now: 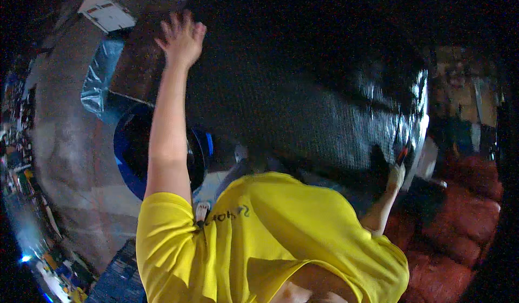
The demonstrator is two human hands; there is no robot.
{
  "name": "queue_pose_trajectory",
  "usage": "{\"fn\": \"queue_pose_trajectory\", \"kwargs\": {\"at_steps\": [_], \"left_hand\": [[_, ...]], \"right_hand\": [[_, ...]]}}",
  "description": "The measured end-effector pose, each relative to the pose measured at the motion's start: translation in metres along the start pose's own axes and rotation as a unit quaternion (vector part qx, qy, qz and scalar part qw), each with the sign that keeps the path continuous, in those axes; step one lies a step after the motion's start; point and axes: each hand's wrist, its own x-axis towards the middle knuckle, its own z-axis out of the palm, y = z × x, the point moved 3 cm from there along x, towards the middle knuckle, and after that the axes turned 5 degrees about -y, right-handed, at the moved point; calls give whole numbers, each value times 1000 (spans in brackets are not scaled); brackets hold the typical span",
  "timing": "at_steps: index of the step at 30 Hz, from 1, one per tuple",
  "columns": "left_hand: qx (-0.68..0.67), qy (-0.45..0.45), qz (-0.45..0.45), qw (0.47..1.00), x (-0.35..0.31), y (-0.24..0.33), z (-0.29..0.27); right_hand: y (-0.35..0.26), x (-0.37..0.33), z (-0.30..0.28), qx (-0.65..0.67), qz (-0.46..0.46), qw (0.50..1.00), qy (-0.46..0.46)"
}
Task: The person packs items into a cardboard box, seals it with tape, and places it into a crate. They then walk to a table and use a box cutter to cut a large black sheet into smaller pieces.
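Observation:
A large black sheet with a fine woven texture (259,98) spreads in front of me, with shiny wrinkles toward its right edge. My left hand (184,41) is stretched far forward, fingers spread, at the sheet's left side. It holds nothing; whether it touches the sheet I cannot tell. At the right edge of the sheet, my right hand (397,177) is closed on a slim tool with a red-orange part (403,154). The tool's exact kind is too dark and small to make out.
A round blue bin with a dark inside (121,165) stands below my left arm. Beyond it lies shiny light-blue plastic (100,79), with a white panel (111,17) farther back. Red padded seating (459,222) is at right, cardboard (459,81) behind it.

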Motion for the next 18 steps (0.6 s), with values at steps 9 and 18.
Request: {"fn": "queue_pose_trajectory", "kwargs": {"at_steps": [9, 18], "left_hand": [[2, -238, -15, 971, -17, -9, 26], [-6, -174, -24, 984, 64, 6, 61]], "right_hand": [[-85, -17, -22, -129, 76, 985, -85], [-578, -71, 188, -15, -520, 804, -287]]}}
